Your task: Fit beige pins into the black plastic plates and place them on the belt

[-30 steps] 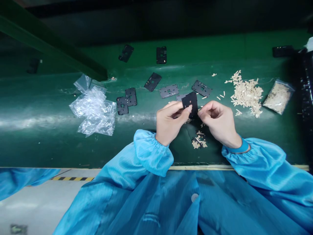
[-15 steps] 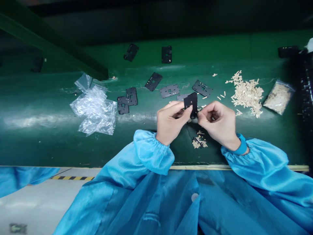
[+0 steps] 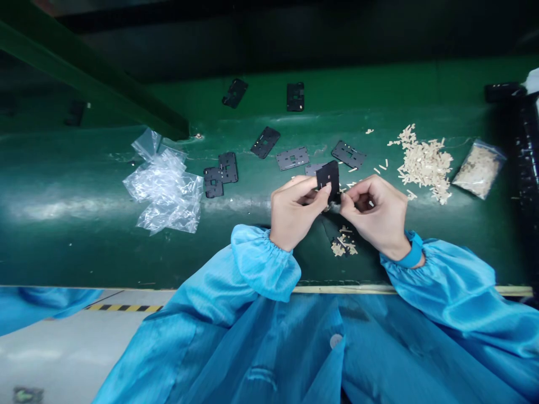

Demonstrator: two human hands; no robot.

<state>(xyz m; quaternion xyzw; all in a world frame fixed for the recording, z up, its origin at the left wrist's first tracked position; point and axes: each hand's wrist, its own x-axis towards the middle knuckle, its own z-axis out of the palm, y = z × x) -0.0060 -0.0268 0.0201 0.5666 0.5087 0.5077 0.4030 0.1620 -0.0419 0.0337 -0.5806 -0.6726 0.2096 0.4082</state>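
The left hand (image 3: 292, 213) holds a small black perforated plate (image 3: 328, 178) upright in the air, just above the counter, and its fingers (image 3: 311, 188) are closed on the plate's left side. The fingers of the right hand (image 3: 351, 193) are curled together at the plate's lower edge, but I cannot tell if they grip the plate itself or a small pale piece there. Compared with a second ago, the right fingers have drawn in tighter, while the plate has moved only a little, so the two hands now work close together at one place.

Just below the hands lies a small heap of pale strips (image 3: 343, 246) on the green counter (image 3: 84, 258). A blue wristband (image 3: 412, 251) shows at the right wrist, under the blue sleeve (image 3: 438, 275).

Further out, more black plates lie scattered, such as one (image 3: 292, 158) behind the hands and a joined pair (image 3: 219, 175) to the left. To the right there is a big pile of pale strips (image 3: 425, 165) and a filled plastic bag (image 3: 479, 169) — to the left, a crumpled clear bag (image 3: 162, 193).
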